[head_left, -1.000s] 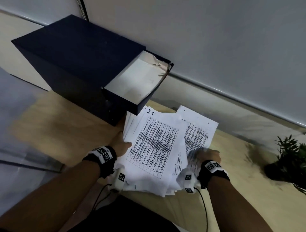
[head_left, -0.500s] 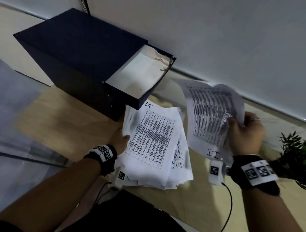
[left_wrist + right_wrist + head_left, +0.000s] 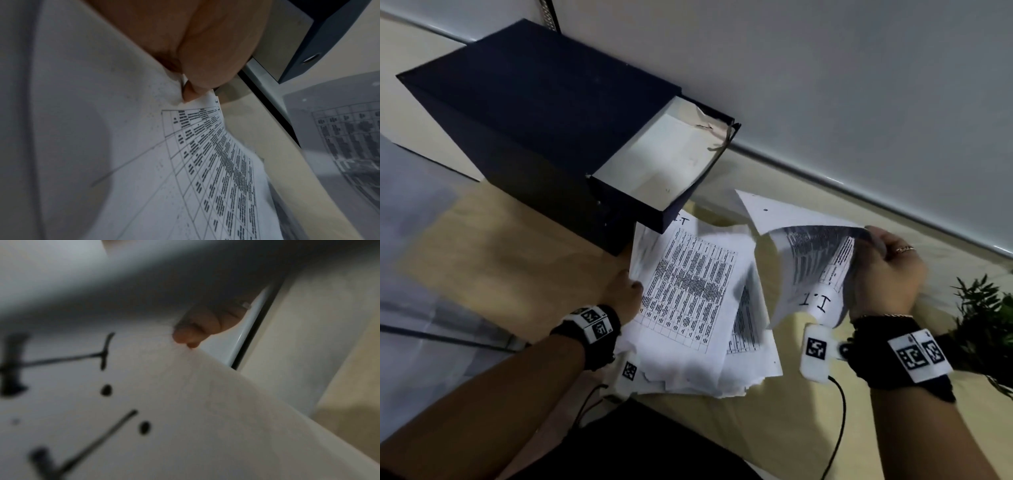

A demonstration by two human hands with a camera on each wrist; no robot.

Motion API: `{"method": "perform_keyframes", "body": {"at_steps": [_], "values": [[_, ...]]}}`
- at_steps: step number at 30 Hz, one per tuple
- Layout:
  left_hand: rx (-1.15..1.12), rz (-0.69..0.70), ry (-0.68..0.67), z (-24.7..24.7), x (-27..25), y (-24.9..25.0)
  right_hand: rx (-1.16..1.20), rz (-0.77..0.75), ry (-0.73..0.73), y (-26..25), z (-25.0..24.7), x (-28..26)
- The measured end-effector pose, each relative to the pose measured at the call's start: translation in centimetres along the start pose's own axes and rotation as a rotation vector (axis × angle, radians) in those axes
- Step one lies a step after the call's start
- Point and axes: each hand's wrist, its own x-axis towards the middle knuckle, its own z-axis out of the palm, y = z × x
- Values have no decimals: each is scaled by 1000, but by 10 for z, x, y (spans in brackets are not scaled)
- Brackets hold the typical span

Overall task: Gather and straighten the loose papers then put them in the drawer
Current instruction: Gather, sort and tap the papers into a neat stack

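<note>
A messy pile of printed papers (image 3: pixel 688 308) lies on the pale wooden desk (image 3: pixel 493 260), just below the open drawer (image 3: pixel 654 171) of a dark navy box. My left hand (image 3: pixel 625 291) holds the pile's left edge, thumb pinching the sheets (image 3: pixel 205 162) in the left wrist view. My right hand (image 3: pixel 887 270) grips a few curled sheets (image 3: pixel 811 267) marked "I.T", lifted off the desk to the right of the pile. In the right wrist view the held sheets (image 3: pixel 144 402) fill the frame with fingertips (image 3: pixel 185 335) at their edge.
The navy box (image 3: pixel 534 113) stands at the back left against a white wall (image 3: pixel 859 85). A green plant (image 3: pixel 986 325) sits at the right edge, close to my right wrist. A dark object (image 3: pixel 637 445) lies at the desk's near edge.
My right hand has picked a few sheets off the right side of the pile, lifted them to the right, and now curls them over. The left hand stays on the pile.
</note>
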Motion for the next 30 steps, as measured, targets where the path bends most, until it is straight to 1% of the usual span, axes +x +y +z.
{"method": "perform_keyframes", "body": {"at_steps": [2, 4, 5, 6, 7, 8, 9, 10, 12, 14, 15, 16, 17, 19, 20, 21, 23, 24, 26, 28, 29, 30], "values": [[3, -13, -32, -2, 2, 2, 128, 19, 15, -7, 5, -1], [-1, -17, -63, -3, 3, 3, 227, 22, -21, -13, 8, -8], [16, -4, -62, -3, 3, 3, 203, 32, -38, -16, 8, -12], [35, 7, -56, -3, 3, 4, 58, 50, -47, -10, 6, -13], [35, 14, -54, -3, 3, 3, -179, 63, -95, -4, 4, -16], [6, 7, -63, -3, 2, 4, -415, 88, -139, 8, 0, -19], [-45, -7, -71, -4, 3, 3, -575, 123, -197, 23, -4, -22], [-88, -20, -78, -3, 5, 1, -672, 171, -252, 37, -6, -27], [-131, -35, -95, -5, 5, -2, -781, 268, -344, 65, -1, -37], [-200, -41, -95, -5, 8, -6, -879, 299, -455, 87, 12, -52], [-243, -44, -84, -5, 11, -6, -906, 289, -509, 93, 19, -59], [-268, -38, -71, -6, 12, -5, -901, 275, -522, 98, 25, -62], [-296, -36, -66, -7, 14, -4, -889, 263, -490, 99, 31, -64], [-380, -26, -82, -5, 17, -1, -915, 227, -368, 105, 40, -61], [-410, -40, -93, -4, 14, 4, -947, 228, -342, 109, 43, -61], [-421, -54, -100, 0, 14, 5, -982, 244, -391, 112, 47, -65], [-412, -71, -126, 10, 13, 7, -999, 251, -585, 119, 50, -81], [-397, -76, -145, 13, 11, 9, -986, 256, -649, 122, 48, -90], [-358, -85, -197, 18, 9, 12, -956, 301, -673, 124, 42, -96], [-329, -89, -195, 20, 10, 14, -977, 321, -662, 124, 35, -97], [-369, -90, -177, 21, 10, 14, -1001, 346, -684, 125, 33, -100], [-385, -80, -178, 22, 10, 15, -1011, 352, -744, 127, 30, -104]]}}
